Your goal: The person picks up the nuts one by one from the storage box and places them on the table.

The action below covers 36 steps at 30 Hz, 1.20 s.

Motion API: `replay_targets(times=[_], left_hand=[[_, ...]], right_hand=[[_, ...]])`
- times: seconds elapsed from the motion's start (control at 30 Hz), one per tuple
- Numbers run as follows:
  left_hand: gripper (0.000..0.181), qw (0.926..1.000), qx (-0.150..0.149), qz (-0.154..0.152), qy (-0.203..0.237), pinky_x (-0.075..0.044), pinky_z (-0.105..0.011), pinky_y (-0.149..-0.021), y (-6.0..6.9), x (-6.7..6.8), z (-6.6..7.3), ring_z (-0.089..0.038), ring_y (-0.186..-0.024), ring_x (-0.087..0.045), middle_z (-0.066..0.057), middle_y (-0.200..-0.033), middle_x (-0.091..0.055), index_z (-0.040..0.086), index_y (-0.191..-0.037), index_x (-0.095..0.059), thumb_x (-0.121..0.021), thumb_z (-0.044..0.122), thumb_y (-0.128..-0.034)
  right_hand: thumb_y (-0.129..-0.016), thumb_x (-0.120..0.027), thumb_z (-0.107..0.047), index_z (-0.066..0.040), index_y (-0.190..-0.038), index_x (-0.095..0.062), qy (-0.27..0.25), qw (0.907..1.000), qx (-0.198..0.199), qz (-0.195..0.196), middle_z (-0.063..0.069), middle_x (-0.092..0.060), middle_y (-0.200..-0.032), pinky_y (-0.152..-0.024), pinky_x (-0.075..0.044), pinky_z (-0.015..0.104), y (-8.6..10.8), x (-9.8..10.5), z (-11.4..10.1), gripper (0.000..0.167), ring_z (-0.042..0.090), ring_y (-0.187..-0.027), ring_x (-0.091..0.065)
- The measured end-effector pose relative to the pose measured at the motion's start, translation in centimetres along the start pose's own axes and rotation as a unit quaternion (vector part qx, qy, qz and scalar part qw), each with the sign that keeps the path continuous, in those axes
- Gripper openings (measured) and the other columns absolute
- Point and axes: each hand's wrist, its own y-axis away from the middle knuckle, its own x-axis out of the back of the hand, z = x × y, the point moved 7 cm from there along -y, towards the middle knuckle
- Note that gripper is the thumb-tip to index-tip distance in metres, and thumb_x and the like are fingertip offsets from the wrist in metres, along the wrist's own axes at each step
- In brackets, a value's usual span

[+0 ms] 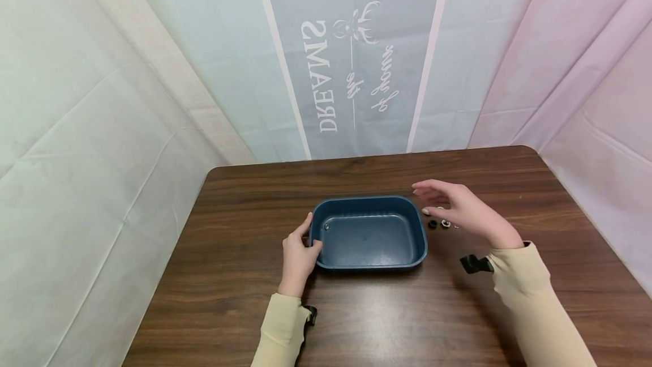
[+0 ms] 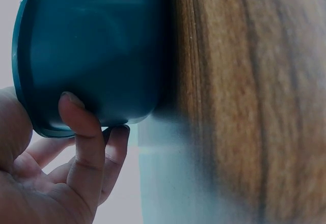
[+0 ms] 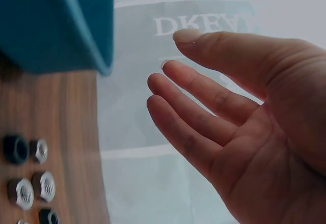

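Note:
A dark blue plastic bin (image 1: 367, 262) lies on the table, open side up. My left hand (image 1: 299, 254) grips its left rim, thumb over the inside and the other fingers along the outer wall; the left wrist view shows fingers against the bin's wall (image 2: 91, 46). Inside, near the far left corner, sits a small ring-like piece (image 1: 327, 227), perhaps a nut. My right hand (image 1: 466, 211) hovers off the bin's right end, fingers spread from the thumb and holding nothing. Below it are several small nuts, including a black nut (image 3: 16, 149) and a silver nut (image 3: 21, 193).
The wood-grain table (image 1: 244, 276) extends around the bin. Fabric with printed lettering (image 1: 351, 72) hangs behind its far edge, and pale cloth walls (image 1: 102, 186) stand at both sides. A black strap (image 1: 476, 264) sticks out at the right wrist.

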Motion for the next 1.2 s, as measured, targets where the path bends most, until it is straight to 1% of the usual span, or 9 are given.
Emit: replay_targets(times=[0.2,0.3,0.4,0.6,0.67,0.8,0.9,1.0,1.2], left_hand=[[0.067,1.0,0.001,-0.003,0.005,-0.036,-0.027,-0.045,0.0,0.0,0.0,-0.018,-0.06,-0.049,-0.01,-0.111,-0.067,0.02,-0.139,-0.052,-0.063,-0.004,-0.0773],[0.067,1.0,-0.001,-0.003,0.005,-0.037,-0.026,-0.045,0.0,0.0,-0.1,-0.018,-0.06,-0.049,-0.01,-0.109,-0.067,0.021,-0.139,-0.052,-0.063,-0.004,-0.0773],[0.067,1.0,0.0,-0.003,0.005,-0.037,-0.027,-0.045,0.0,0.0,-0.1,-0.018,-0.059,-0.048,-0.009,-0.111,-0.067,0.02,-0.139,-0.052,-0.063,-0.004,-0.0774],[0.068,1.0,0.001,-0.004,0.008,-0.037,-0.027,-0.044,0.0,0.0,0.0,-0.017,-0.061,-0.05,-0.01,-0.113,-0.066,0.02,-0.139,-0.052,-0.063,-0.005,-0.0777],[0.068,1.0,0.0,-0.003,0.008,-0.037,-0.027,-0.044,0.0,0.0,0.0,-0.018,-0.061,-0.051,-0.01,-0.113,-0.066,0.02,-0.139,-0.052,-0.063,-0.005,-0.0776],[0.067,1.0,-0.001,-0.002,0.006,-0.037,-0.027,-0.045,0.0,0.0,0.0,-0.017,-0.059,-0.05,-0.01,-0.113,-0.066,0.019,-0.139,-0.052,-0.063,-0.005,-0.0772],[0.067,1.0,-0.001,-0.004,0.007,-0.037,-0.027,-0.044,0.0,0.0,0.0,-0.017,-0.057,-0.049,-0.01,-0.113,-0.066,0.019,-0.139,-0.052,-0.063,-0.005,-0.0774],[0.067,1.0,0.001,-0.005,0.008,-0.038,-0.027,-0.045,0.0,0.0,0.0,-0.017,-0.058,-0.05,-0.01,-0.113,-0.066,0.019,-0.139,-0.052,-0.064,-0.005,-0.0775],[0.067,1.0,-0.002,-0.003,0.008,-0.039,-0.026,-0.046,0.0,0.0,0.0,-0.017,-0.063,-0.052,-0.01,-0.109,-0.067,0.019,-0.139,-0.053,-0.064,-0.005,-0.0769]], right_hand=[[-0.086,-0.068,-0.001,-0.013,-0.135,-0.052,-0.016,0.9996,0.023,-0.002,0.005,-0.06,-0.122,-0.089,-0.047,0.035,-1.7,-0.5,-1.3,0.053,0.025,-0.11,-0.059],[-0.085,-0.069,-0.001,-0.013,-0.135,-0.052,-0.013,0.9995,0.028,-0.006,0.004,-0.06,-0.123,-0.09,-0.047,0.035,-2.4,-0.9,-1.9,0.054,0.024,-0.109,-0.059],[-0.085,-0.069,-0.002,-0.012,-0.135,-0.052,-0.007,0.9993,0.036,-0.011,0.004,-0.06,-0.124,-0.091,-0.046,0.036,-3.0,-1.3,-2.4,0.054,0.023,-0.11,-0.058],[-0.086,-0.068,-0.003,-0.012,-0.135,-0.051,-0.011,0.9988,0.04,-0.024,0.004,-0.059,-0.125,-0.093,-0.045,0.04,-3.6,-2.1,-2.9,0.052,0.026,-0.111,-0.058],[-0.087,-0.068,-0.004,-0.012,-0.135,-0.051,-0.012,0.9988,0.036,-0.029,0.006,-0.059,-0.125,-0.093,-0.045,0.04,-3.7,-2.4,-2.9,0.052,0.026,-0.111,-0.057],[-0.087,-0.067,-0.005,-0.011,-0.136,-0.05,-0.011,0.9983,0.044,-0.036,0.01,-0.058,-0.126,-0.094,-0.044,0.041,-4.1,-2.9,-3.1,0.052,0.025,-0.112,-0.057],[-0.087,-0.068,-0.005,-0.013,-0.136,-0.051,-0.01,0.9979,0.052,-0.039,0.008,-0.058,-0.126,-0.094,-0.045,0.04,-4.5,-3.2,-3.3,0.052,0.026,-0.111,-0.058],[-0.087,-0.068,-0.006,-0.015,-0.135,-0.051,-0.014,0.9976,0.053,-0.043,0.005,-0.058,-0.127,-0.094,-0.045,0.039,-4.8,-3.6,-3.6,0.052,0.024,-0.111,-0.058],[-0.086,-0.069,-0.006,-0.014,-0.134,-0.053,-0.034,0.9959,0.067,-0.051,0.002,-0.058,-0.128,-0.093,-0.045,0.039,-5.7,-4.4,-4.1,0.051,0.022,-0.112,-0.058]])
